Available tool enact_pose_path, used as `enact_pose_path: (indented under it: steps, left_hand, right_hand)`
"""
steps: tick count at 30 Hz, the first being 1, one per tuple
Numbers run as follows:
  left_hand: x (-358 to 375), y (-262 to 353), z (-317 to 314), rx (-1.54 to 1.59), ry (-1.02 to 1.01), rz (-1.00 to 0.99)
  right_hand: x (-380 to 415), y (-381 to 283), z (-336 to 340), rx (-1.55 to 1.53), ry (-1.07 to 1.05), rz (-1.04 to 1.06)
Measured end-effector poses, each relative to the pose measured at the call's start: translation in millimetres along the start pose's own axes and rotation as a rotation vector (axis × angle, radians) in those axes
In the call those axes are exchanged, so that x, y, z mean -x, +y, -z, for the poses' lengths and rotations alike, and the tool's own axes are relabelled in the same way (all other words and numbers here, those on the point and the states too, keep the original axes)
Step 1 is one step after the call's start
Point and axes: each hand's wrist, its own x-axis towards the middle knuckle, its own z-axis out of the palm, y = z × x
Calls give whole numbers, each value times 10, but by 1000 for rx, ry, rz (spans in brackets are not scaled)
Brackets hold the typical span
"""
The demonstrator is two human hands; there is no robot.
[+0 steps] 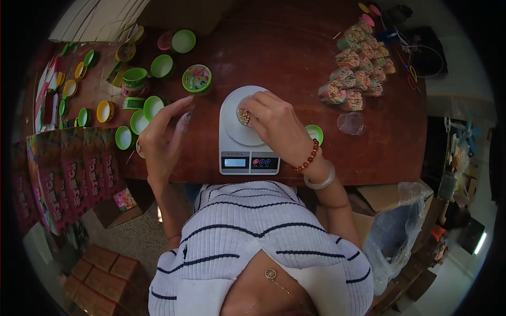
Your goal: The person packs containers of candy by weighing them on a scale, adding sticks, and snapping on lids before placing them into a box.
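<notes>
A white kitchen scale [230, 147] stands on the table in front of me, its display lit. On its round plate [232, 126] is a small clear cup of coloured beads [244, 117], partly covered by my right hand [274, 118]. The fingers of that hand are closed around the cup's upper right side. My left hand [162, 138] is raised at the left of the scale with thumb and fingers apart, holding nothing. Beside its fingertips are several green round tubs [154, 107], and a green tub with a printed lid [197, 79] sits farther back.
Several bundled bags of coloured beads [358, 68] are heaped at the back right. A clear plastic cup [351, 124] and a green lid [314, 135] lie right of the scale. Pink printed packages [79, 168] hang over the left edge. A cardboard box [387, 197] stands at the lower right.
</notes>
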Motion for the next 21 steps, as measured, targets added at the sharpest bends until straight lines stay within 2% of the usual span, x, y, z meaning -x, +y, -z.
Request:
enact_pose_path:
  steps: [4, 9, 11, 12, 14, 21]
  left_hand:
    - [-2, -9, 18, -8, -11, 19]
    - [-1, -21, 92, -53, 18, 24]
    - [21, -66, 136, -98, 62, 19]
    - [19, -114, 156, -103, 58, 28]
    - [20, -202, 182, -166, 27, 0]
    - [-67, -150, 134, -170, 29, -8]
  right_hand:
    - [31, -68, 122, -51, 83, -48]
    - [434, 54, 570, 65, 244, -347]
    - [779, 224, 675, 144, 89, -588]
    - [953, 338, 654, 136, 81, -591]
    - [1277, 517, 528, 208, -66, -698]
    - [1436, 616, 197, 307, 77, -601]
